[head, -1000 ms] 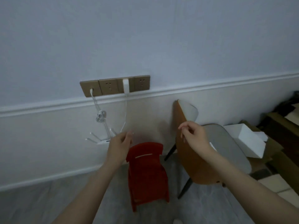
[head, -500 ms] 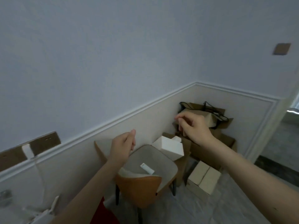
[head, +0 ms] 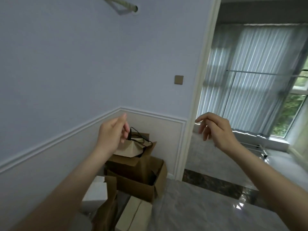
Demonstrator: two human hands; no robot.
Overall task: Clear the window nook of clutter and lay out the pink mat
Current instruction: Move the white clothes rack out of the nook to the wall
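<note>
My left hand (head: 113, 134) hangs in the air in front of the wall corner, fingers loosely curled and holding nothing. My right hand (head: 216, 130) is raised at the same height before the doorway, fingers relaxed and pointing down, also empty. Through the doorway on the right lies the window nook (head: 250, 147) with a raised grey ledge below a window hung with pale vertical blinds (head: 246, 77). A white metal rack (head: 260, 145) lies on the ledge near the window. No pink mat is in view.
Brown cardboard boxes (head: 141, 177) and a paper bag (head: 131, 147) with black handles are stacked in the corner on the left. A white box (head: 95, 192) sits lower left. A white door frame (head: 198, 90) and a dark threshold strip (head: 216, 182) separate the grey floor from the nook.
The view has swung right, from the wall sockets and chairs past the corner boxes to the doorway and window nook. Both hands stayed raised and empty, and have spread further apart.
</note>
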